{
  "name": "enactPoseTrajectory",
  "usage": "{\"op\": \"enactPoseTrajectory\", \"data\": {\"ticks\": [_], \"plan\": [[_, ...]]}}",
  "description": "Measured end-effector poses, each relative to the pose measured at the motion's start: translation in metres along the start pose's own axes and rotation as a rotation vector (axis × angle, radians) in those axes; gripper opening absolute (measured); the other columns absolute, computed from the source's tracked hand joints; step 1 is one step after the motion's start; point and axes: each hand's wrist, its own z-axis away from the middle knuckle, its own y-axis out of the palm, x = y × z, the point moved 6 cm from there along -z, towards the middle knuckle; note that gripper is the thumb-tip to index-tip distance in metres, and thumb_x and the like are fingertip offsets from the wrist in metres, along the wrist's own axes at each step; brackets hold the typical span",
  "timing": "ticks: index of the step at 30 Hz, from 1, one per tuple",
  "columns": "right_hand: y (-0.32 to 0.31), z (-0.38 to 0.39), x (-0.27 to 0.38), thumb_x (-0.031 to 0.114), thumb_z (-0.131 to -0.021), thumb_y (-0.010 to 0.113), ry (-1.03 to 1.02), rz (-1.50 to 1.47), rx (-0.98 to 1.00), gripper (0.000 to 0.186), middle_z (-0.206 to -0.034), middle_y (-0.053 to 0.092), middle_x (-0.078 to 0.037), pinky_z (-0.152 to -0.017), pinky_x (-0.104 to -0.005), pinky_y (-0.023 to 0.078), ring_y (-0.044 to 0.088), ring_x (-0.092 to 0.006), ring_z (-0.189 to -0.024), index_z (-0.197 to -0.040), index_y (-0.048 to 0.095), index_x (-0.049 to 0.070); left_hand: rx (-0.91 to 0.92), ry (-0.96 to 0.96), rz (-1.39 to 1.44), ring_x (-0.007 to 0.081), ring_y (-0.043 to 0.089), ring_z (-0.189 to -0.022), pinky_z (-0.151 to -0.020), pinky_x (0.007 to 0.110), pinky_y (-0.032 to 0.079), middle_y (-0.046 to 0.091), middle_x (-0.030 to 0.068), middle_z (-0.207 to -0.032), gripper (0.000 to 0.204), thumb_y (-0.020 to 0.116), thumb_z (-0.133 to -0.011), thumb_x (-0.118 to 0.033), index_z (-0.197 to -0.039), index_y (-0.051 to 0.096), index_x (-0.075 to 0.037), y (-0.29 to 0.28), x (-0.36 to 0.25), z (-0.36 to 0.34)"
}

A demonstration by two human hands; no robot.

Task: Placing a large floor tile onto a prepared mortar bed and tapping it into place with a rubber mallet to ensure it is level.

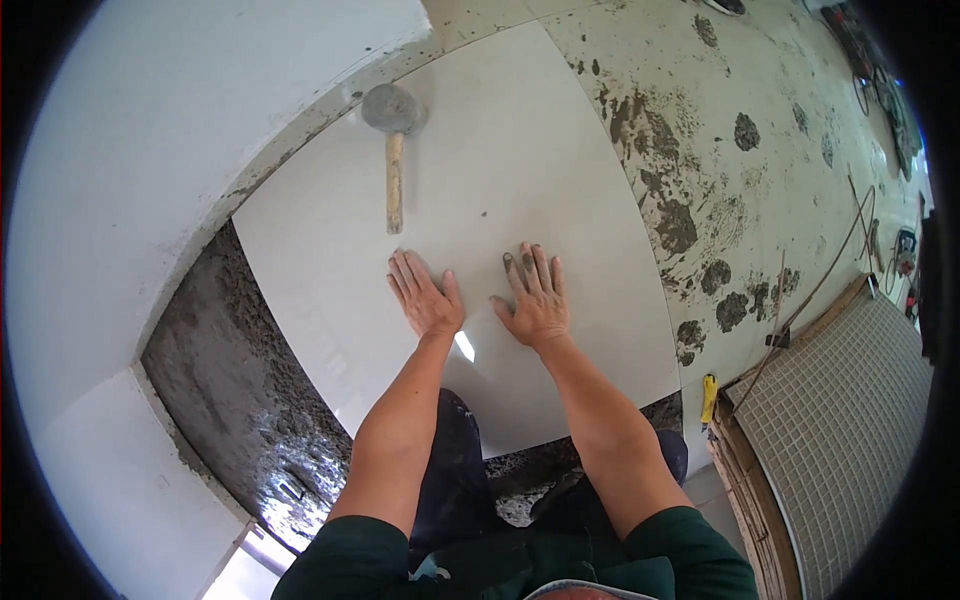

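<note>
Two hands lie flat on the pale tile [530,150] beneath the mallet [395,165]: my left hand [425,300], fingers narrowly parted, and right hand [540,305], fingers spread. Tile sides slant away leftward; long axis I cannot tell.

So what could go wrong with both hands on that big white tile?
The mallet lies loose on the tile, so it might get knocked and scratch it. The right hand, with its grey-smudged fingers, could leave dirty marks. If the left hand pushed harder, the tile might tilt.
</note>
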Motion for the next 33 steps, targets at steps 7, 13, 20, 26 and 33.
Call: {"op": "enactPoseTrajectory", "data": {"ticks": [7, 13, 20, 26, 33], "plan": [[0.003, 0.002, 0.002, 0.057, -0.098, 0.051, 0.026, 0.074, 0.005, 0.079, -0.171, 0.02, -0.014, -0.129, -0.0531, 0.005, 0.012, -0.0311, -0.16, -0.163, 0.032, 0.014, -0.009, 0.0, 0.031, 0.045, 0.017, -0.155, -0.127, 0.057, 0.011, 0.02, 0.0286, -0.167, 0.084, 0.057, -0.098, -0.037, -0.158, 0.021, 0.008, 0.0, 0.003, 0.002], [-0.003, 0.0, -0.005, 0.057, -0.098, 0.05, 0.048, 0.071, -0.002, 0.079, -0.171, 0.022, -0.014, -0.129, -0.0529, 0.005, 0.013, -0.0313, -0.159, -0.163, 0.032, 0.015, 0.013, 0.008, 0.034, 0.045, 0.016, -0.156, -0.127, 0.057, 0.011, 0.021, 0.0288, -0.166, 0.083, 0.056, -0.098, -0.039, -0.158, 0.022, 0.008, 0.002, -0.006, -0.005], [0.0, 0.001, 0.003, 0.057, -0.098, 0.049, 0.002, 0.031, -0.036, 0.078, -0.171, 0.022, -0.011, -0.13, -0.0514, 0.005, 0.014, -0.028, -0.16, -0.163, 0.031, 0.016, -0.054, 0.025, 0.021, 0.0454, 0.017, -0.156, -0.127, 0.057, 0.011, 0.023, 0.0305, -0.165, 0.08, 0.053, -0.099, -0.04, -0.156, 0.026, 0.009, -0.003, 0.004, -0.002], [-0.002, 0.005, -0.004, 0.057, -0.099, 0.05, 0.038, -0.014, -0.002, 0.078, -0.172, 0.02, -0.01, -0.13, -0.0497, 0.006, 0.012, -0.0269, -0.16, -0.163, 0.031, 0.016, -0.057, 0.044, -0.009, 0.0457, 0.02, -0.155, -0.127, 0.057, 0.015, 0.025, 0.0306, -0.164, 0.078, 0.05, -0.102, -0.043, -0.156, 0.028, 0.009, 0.002, -0.004, -0.001], [-0.001, 0.009, -0.008, 0.054, -0.098, 0.054, -0.025, -0.103, -0.082, 0.078, -0.172, 0.02, -0.01, -0.131, -0.0485, 0.005, 0.011, -0.0272, -0.16, -0.162, 0.033, 0.016, -0.172, 0.173, -0.062, 0.0464, 0.023, -0.154, -0.125, 0.059, 0.018, 0.027, 0.0311, -0.164, 0.077, 0.044, -0.106, -0.047, -0.156, 0.029, 0.01, 0.018, 0.007, 0.001]]}}
